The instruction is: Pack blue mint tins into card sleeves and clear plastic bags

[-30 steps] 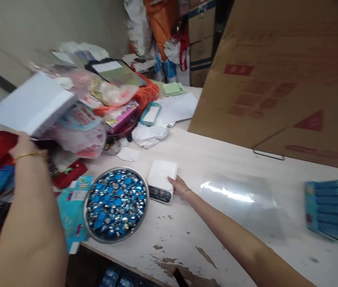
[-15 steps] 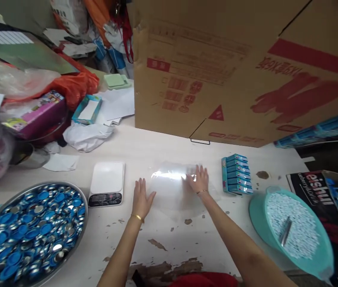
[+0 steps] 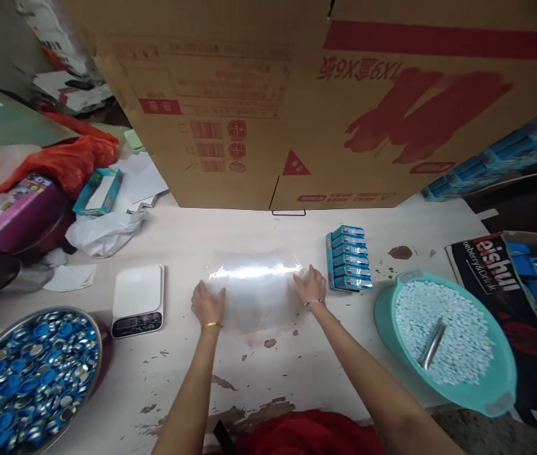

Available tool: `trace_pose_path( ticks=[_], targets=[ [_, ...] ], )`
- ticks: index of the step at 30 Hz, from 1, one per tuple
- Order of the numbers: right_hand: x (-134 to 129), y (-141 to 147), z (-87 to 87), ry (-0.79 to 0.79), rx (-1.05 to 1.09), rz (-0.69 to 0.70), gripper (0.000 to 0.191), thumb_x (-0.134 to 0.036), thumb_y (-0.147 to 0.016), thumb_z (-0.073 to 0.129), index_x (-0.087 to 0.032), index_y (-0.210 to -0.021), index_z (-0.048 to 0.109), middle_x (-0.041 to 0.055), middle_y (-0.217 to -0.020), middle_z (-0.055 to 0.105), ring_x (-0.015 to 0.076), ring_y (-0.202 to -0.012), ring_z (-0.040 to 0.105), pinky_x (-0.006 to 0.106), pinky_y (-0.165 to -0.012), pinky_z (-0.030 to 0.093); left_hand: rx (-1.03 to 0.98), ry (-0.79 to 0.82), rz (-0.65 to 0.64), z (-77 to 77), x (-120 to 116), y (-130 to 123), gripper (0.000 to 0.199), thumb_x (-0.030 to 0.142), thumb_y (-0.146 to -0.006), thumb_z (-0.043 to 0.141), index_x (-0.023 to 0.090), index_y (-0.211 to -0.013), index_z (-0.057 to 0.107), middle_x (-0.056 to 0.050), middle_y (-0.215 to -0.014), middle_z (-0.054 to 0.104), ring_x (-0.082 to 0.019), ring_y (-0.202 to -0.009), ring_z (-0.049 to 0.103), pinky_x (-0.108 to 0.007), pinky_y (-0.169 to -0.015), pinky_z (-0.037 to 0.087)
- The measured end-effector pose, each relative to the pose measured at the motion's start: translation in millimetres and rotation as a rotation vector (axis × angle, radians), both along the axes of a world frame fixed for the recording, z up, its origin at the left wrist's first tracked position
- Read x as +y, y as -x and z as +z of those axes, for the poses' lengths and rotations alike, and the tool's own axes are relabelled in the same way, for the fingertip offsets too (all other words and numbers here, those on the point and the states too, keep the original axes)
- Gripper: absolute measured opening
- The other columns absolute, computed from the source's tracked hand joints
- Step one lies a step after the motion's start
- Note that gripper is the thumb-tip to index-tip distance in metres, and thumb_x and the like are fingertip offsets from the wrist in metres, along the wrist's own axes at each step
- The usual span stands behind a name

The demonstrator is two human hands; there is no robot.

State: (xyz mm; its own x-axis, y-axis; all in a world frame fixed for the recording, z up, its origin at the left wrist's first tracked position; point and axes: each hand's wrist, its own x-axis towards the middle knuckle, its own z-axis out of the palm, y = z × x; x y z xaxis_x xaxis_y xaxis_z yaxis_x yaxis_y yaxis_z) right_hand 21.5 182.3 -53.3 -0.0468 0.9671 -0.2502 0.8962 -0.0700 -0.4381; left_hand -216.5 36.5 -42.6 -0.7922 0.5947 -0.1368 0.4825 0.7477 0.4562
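Note:
A clear, shiny plastic sheet (image 3: 259, 297) lies on the white table, with light glaring across its upper part. It may be more than one layer; I cannot tell. At its left edge my left hand (image 3: 208, 304) is closed, fingers curled and thumb resting over the plastic. My right hand (image 3: 310, 287) is curled around the opposite edge, thumb pointing inward. Just beyond that hand stands a row of small blue boxes (image 3: 350, 259) in an open display tray. A white kitchen scale (image 3: 138, 297) sits left of my left hand.
A metal tray (image 3: 99, 354) of blue-and-silver lids stands at left. On the right, a turquoise basin (image 3: 386, 322) holds pale pellets and a metal scoop (image 3: 433, 344). A large cardboard box (image 3: 249, 177) rises behind the sheet. Bags and papers crowd the back left.
My hands have gone from flat, outstretched fingers to curled fingers at the sheet's two side edges. The view has swung to the right.

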Motion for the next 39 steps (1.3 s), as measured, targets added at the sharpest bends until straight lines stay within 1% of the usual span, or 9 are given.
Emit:
trace_pose_path(
  ticks=[4,10,15,20,24,27,29,34,39],
  targets=[
    [12,-2,10.3,0.124,0.011,-0.032,0.07,-0.05,-0.082,0.049,-0.006,-0.136,0.037,0.0232,-0.132,0.042,0.038,-0.123,0.038,0.046,-0.097,0.034,-0.099,0.226,0.045,15.4,19,-8,0.077,0.059,-0.069,0.063,0.008,-0.123,0.045,-0.022,-0.116,0.053,-0.036,-0.11,0.052,-0.045,-0.087,0.043],
    [-12,6,13.2,0.312,0.098,-0.033,0.05,-0.045,-0.08,0.056,-0.012,-0.117,0.05,0.0182,-0.117,0.054,0.0293,-0.103,0.056,0.035,-0.082,0.045,-0.274,0.266,-0.052,9.5,48,-77,0.028,0.037,-0.074,0.064,0.014,-0.091,0.06,-0.016,-0.105,0.06,-0.028,-0.102,0.058,-0.034,-0.082,0.044],
    [-13,-6,16.1,0.524,0.215,-0.063,0.022,-0.028,-0.086,0.046,-0.016,-0.103,0.052,0.0031,-0.075,0.062,0.0165,-0.064,0.062,0.027,-0.057,0.048,-0.435,0.24,-0.093,11.3,37,-52,0.012,0.021,-0.073,0.061,0.017,-0.085,0.06,-0.003,-0.081,0.066,-0.017,-0.075,0.063,-0.025,-0.066,0.047],
    [-55,44,25.8,0.7,0.378,-0.049,0.024,-0.019,-0.08,0.053,-0.017,-0.104,0.051,-0.0042,-0.065,0.059,0.0091,-0.042,0.055,0.021,-0.043,0.045,-0.451,0.282,-0.082,28.1,-11,19,0.018,0.023,-0.072,0.061,0.016,-0.087,0.058,-0.001,-0.068,0.063,-0.019,-0.067,0.063,-0.028,-0.059,0.047],
    [-87,70,38.1,0.729,0.473,0.049,0.04,-0.026,-0.08,0.055,-0.021,-0.118,0.048,0.0043,-0.095,0.062,0.0146,-0.062,0.066,0.029,-0.054,0.054,-0.267,0.313,-0.047,44.6,-54,48,0.056,0.035,-0.063,0.071,0.012,-0.11,0.052,-0.011,-0.093,0.066,-0.029,-0.091,0.063,-0.037,-0.076,0.05],
    [-103,43,42.4,0.624,0.531,0.18,0.057,-0.03,-0.082,0.052,-0.024,-0.135,0.034,0.013,-0.128,0.046,0.0247,-0.109,0.057,0.041,-0.086,0.052,0.071,0.235,-0.1,62.1,-86,33,0.084,0.041,-0.059,0.075,0.005,-0.127,0.041,-0.024,-0.126,0.052,-0.036,-0.121,0.046,-0.045,-0.1,0.038],
    [-109,14,33.2,0.299,0.531,0.311,0.06,-0.038,-0.084,0.048,-0.02,-0.138,0.032,0.0159,-0.135,0.036,0.0299,-0.123,0.044,0.047,-0.099,0.043,0.202,0.157,-0.099,66.3,-104,24,0.083,0.043,-0.066,0.071,0.006,-0.132,0.038,-0.024,-0.134,0.045,-0.035,-0.127,0.04,-0.046,-0.105,0.033],
    [-138,-61,15.4,-0.003,0.27,0.648,0.054,-0.043,-0.092,0.034,-0.017,-0.139,0.033,0.0179,-0.136,0.039,0.0345,-0.122,0.043,0.052,-0.095,0.044,0.237,-0.075,0.005,69.4,-163,25,0.048,0.033,-0.081,0.058,0.015,-0.124,0.049,-0.017,-0.122,0.054,-0.029,-0.117,0.049,-0.046,-0.099,0.041],
    [-192,-114,13.4,-0.156,0.211,0.993,0.052,-0.04,-0.093,0.034,-0.023,-0.143,0.03,0.0145,-0.133,0.048,0.0329,-0.117,0.05,0.049,-0.087,0.048,0.196,-0.28,0.361,80.7,-254,24,0.033,0.035,-0.081,0.056,0.017,-0.109,0.059,-0.012,-0.108,0.06,-0.024,-0.107,0.055,-0.042,-0.096,0.044]
  ],
)
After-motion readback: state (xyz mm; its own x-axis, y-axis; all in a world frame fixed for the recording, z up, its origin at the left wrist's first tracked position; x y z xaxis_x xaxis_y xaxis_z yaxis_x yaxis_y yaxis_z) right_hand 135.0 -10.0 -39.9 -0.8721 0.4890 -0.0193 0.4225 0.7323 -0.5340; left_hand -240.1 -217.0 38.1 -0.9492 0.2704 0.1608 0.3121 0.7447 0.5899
